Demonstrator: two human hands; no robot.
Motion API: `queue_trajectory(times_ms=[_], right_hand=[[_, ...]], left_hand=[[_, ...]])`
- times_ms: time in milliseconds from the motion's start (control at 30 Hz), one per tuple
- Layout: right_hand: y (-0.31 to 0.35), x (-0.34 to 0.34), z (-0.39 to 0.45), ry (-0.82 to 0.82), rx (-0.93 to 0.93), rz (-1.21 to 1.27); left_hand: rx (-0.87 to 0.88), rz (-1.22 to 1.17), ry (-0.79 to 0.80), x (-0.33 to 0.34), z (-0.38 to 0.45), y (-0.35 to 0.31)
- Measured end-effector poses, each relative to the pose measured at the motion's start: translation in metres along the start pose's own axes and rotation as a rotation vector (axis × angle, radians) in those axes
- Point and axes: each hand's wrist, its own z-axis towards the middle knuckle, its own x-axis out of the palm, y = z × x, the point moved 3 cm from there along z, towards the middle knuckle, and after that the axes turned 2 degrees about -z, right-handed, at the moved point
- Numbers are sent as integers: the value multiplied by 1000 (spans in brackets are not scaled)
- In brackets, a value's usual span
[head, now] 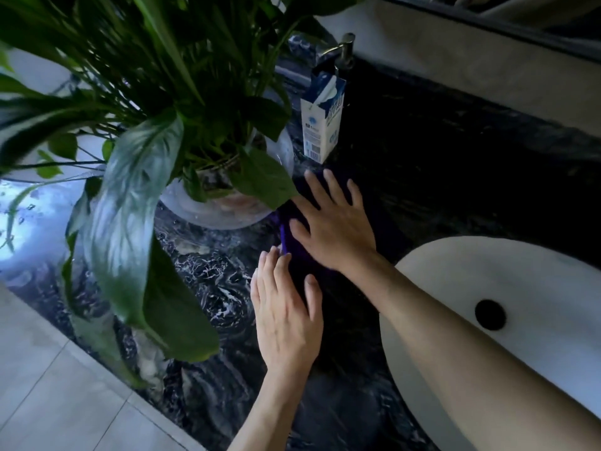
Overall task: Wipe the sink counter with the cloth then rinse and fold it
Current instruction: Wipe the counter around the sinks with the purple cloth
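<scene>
A dark purple cloth (pixel 297 252) lies on the black marbled sink counter (pixel 208 278), between the plant bowl and the white basin (pixel 507 288). My right hand (pixel 335 226) rests flat on the cloth's far part with its fingers spread. My left hand (pixel 286 317) lies on the cloth's near part, fingers straight, thumb out to the right. Much of the cloth is hidden under both hands and merges with the dark counter.
A leafy plant in a glass bowl (pixel 221 203) stands just left of the cloth, its leaves hanging over the counter. A blue and white carton (pixel 320 122) stands behind the cloth. A metal pump dispenser (pixel 344 50) is at the back. Tiled floor (pixel 65 402) lies lower left.
</scene>
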Motion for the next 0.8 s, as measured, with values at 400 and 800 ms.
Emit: queue_trajectory(times_ms=[400, 800], right_hand=[[-11, -5, 39, -7, -57, 7], [34, 13, -170, 92, -254, 65]], left_hand=[[-18, -45, -34, -4, -1, -6], [2, -474, -78, -17, -5, 3]])
